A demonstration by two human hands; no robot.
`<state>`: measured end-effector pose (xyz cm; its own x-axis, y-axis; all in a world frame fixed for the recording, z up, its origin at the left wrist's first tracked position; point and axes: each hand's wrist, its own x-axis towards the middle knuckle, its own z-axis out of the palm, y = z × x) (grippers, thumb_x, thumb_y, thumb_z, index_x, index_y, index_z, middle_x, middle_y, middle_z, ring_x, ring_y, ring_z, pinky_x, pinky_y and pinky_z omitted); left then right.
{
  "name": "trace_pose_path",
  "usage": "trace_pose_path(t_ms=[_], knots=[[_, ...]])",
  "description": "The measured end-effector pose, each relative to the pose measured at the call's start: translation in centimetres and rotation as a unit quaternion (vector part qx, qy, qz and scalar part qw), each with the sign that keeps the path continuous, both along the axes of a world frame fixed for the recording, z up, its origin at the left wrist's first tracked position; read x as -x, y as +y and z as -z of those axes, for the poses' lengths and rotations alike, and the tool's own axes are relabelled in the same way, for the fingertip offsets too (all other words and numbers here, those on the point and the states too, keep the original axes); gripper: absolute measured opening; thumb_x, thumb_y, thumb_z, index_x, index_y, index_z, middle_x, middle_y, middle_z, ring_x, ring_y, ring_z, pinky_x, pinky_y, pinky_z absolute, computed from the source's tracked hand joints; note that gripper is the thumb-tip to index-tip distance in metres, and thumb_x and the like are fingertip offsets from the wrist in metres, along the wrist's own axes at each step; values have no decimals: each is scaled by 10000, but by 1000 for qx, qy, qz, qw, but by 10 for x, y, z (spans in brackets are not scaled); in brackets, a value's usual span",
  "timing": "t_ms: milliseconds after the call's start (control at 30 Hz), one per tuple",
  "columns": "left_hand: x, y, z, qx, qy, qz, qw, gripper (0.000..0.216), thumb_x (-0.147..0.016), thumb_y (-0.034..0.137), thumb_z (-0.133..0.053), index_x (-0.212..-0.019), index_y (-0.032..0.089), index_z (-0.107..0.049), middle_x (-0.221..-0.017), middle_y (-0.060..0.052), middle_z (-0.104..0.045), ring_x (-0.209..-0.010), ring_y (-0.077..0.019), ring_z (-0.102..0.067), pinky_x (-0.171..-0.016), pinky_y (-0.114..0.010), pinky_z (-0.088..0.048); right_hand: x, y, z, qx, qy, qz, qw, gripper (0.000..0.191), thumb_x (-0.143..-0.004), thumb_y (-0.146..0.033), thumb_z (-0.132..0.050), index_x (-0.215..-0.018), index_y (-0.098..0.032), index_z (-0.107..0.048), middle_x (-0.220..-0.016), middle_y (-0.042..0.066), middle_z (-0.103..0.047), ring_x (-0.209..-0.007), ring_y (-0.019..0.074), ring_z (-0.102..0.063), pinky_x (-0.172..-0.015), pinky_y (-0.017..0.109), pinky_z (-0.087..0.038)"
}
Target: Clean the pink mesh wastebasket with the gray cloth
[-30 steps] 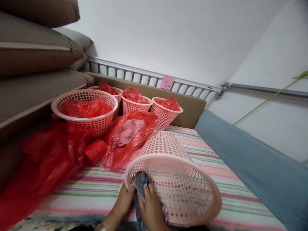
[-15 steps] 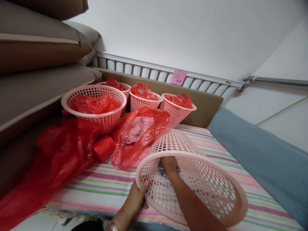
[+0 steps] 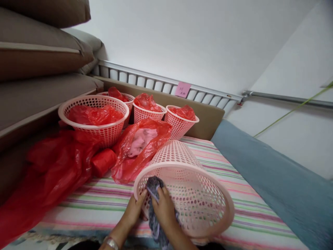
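Observation:
A pink perforated plastic basket (image 3: 179, 151) lies on its side with its mouth facing me. At the left of its rim, my left hand (image 3: 134, 210) is closed on the edge, thumb on the inner side. My right hand (image 3: 164, 209) is wrapped around a dark grey cloth (image 3: 155, 183) with light trim, just at the basket's mouth. Part of the cloth hangs down below the hand. Just behind the basket lies an open red plastic bag (image 3: 158, 133) with pink cloth (image 3: 140, 140) inside. Beside that bag is a red roll (image 3: 103, 161).
Several upright pink baskets (image 3: 100, 132) lined with red bags stand at the back, on a striped cloth (image 3: 104, 196). Loose red plastic (image 3: 52, 177) spreads at left. Stacked cushions (image 3: 44, 59) rise on the left; a blue surface (image 3: 257, 166) runs along the right.
My right hand has drawn the cloth from deep inside the basket to its mouth, near my left hand. The whole view has shifted, so things appear further left.

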<state>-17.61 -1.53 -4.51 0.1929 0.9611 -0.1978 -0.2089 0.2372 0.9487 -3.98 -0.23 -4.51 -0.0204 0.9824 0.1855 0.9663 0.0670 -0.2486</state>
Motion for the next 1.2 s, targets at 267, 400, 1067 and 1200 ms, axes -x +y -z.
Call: trace_pose_path(t_ms=[267, 400, 1067, 1200], knots=[[-1, 1, 3, 22, 29, -6, 999, 558, -799, 623, -457, -1060, 137, -544, -542, 3, -640, -376, -148, -594, -330, -206, -462, -4, -2, 3, -7, -1, -10, 1000, 429, -763, -150, -490, -1180, -186, -582, -1232, 123, -538, -1157, 249, -501, -957, 322, -395], [-3, 1, 1, 19, 61, -4, 998, 673, -789, 650, -422, -1188, 114, -504, -533, -5, -639, -321, -133, -562, -308, -202, -442, -25, 57, -8, 11, -33, 74, 997, 428, -810, -204, -476, -1231, -192, -549, -1204, 118, -563, -1048, 232, -567, -857, 302, -436], [1, 0, -2, -79, 12, -14, 997, 542, -818, 547, -495, -1160, 138, -594, -995, -98, -731, -896, -247, -680, -811, -354, -544, 7, -18, 2, 13, -6, -8, 1000, 492, -779, -153, -467, -1269, -148, -512, -1323, 139, -487, -1227, 245, -455, -1012, 322, -361], [3, 0, -6, -107, -7, -34, 994, 473, -807, 511, -543, -1111, 162, -642, -1105, -81, -709, -1135, -258, -578, -1029, -379, -402, 7, -42, 1, 14, 10, -47, 999, 510, -762, -118, -461, -1267, -168, -516, -1312, 131, -494, -1219, 244, -463, -1006, 338, -373]])
